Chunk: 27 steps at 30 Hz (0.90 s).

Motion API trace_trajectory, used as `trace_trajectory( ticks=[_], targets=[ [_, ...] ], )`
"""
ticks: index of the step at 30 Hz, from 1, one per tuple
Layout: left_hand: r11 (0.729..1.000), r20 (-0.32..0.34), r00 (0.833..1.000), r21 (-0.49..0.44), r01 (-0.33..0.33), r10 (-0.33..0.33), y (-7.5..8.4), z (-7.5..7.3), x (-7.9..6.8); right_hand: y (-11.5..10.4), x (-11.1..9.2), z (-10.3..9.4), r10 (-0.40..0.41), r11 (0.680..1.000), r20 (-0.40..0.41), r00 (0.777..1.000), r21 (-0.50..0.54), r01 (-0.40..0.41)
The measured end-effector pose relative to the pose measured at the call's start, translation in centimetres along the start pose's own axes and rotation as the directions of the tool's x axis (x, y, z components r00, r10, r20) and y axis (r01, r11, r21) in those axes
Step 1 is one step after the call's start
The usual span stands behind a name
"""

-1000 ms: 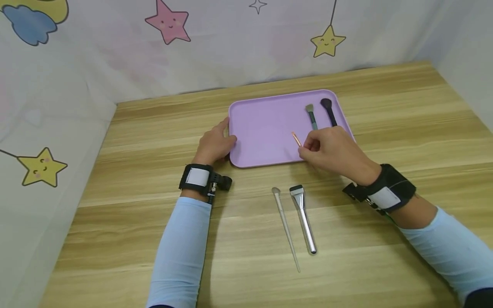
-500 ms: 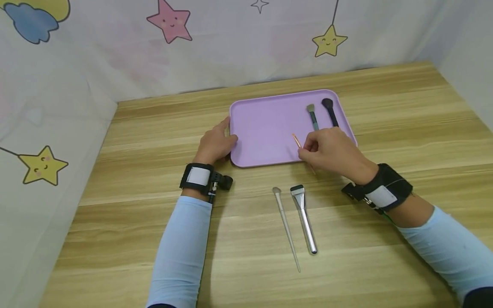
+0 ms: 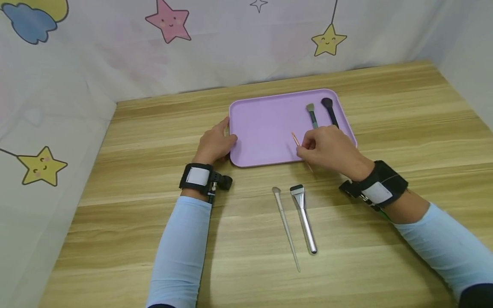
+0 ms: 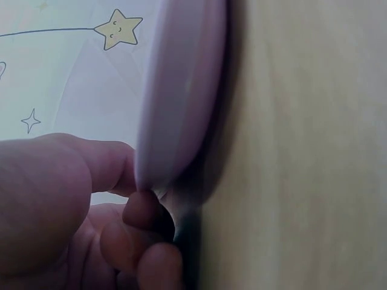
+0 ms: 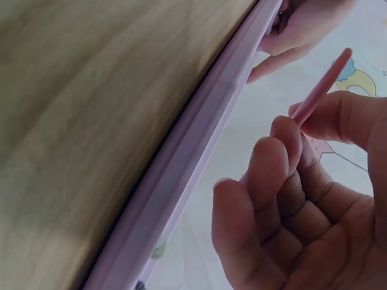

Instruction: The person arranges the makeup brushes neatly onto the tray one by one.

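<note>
My left hand holds the left edge of a purple tray. In the left wrist view the thumb lies over the tray's rim, with fingertips bunched beneath it. My right hand pinches a thin makeup brush between thumb and fingers, above the tray's front edge. Its slim end slants up past the fingertips in the right wrist view, where the brush looks pinkish. Inside the tray at right lie a green-handled makeup brush and a black makeup brush; my right hand hides their lower ends.
On the wooden table in front of the tray lie a slender grey makeup brush and a silver flat-headed brush, side by side. A white curtain with printed stars stands behind the table.
My right wrist has shifted slightly up and to the left, and the thin brush's lower end now shows below the fingers. The left hand and the tray have stayed put.
</note>
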<state>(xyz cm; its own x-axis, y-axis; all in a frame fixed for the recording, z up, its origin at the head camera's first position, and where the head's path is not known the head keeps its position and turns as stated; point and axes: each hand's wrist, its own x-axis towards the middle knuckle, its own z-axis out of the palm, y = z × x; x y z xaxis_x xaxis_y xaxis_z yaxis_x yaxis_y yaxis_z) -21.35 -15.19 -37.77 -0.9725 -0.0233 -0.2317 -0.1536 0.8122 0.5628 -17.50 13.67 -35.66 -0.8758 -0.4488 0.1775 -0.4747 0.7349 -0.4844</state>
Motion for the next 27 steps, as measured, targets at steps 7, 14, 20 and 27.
trace_trajectory(
  ticks=[7, 14, 20, 27],
  targets=[
    [1.0, -0.004, 1.0, -0.003, 0.0, 0.0, 0.0, 0.0, 0.0, 0.2, 0.5, 0.0, 0.015, 1.0, -0.007, 1.0, -0.019, -0.015],
    [1.0, 0.001, 1.0, -0.002, 0.008, -0.008, 0.0, 0.0, 0.0, 0.2, 0.9, 0.2, 0.027, 0.999, 0.003, 1.0, -0.021, -0.027],
    [1.0, -0.006, 1.0, 0.003, 0.001, -0.001, 0.1, 0.0, -0.1, 0.3, 1.2, 0.2, 0.049, 0.999, 0.007, 0.999, -0.022, -0.049],
    [1.0, -0.002, 1.0, 0.001, 0.001, -0.001, 0.0, 0.0, -0.1, 0.4, 1.2, 0.3, 0.066, 0.998, 0.019, 0.998, -0.022, -0.066]
  ],
)
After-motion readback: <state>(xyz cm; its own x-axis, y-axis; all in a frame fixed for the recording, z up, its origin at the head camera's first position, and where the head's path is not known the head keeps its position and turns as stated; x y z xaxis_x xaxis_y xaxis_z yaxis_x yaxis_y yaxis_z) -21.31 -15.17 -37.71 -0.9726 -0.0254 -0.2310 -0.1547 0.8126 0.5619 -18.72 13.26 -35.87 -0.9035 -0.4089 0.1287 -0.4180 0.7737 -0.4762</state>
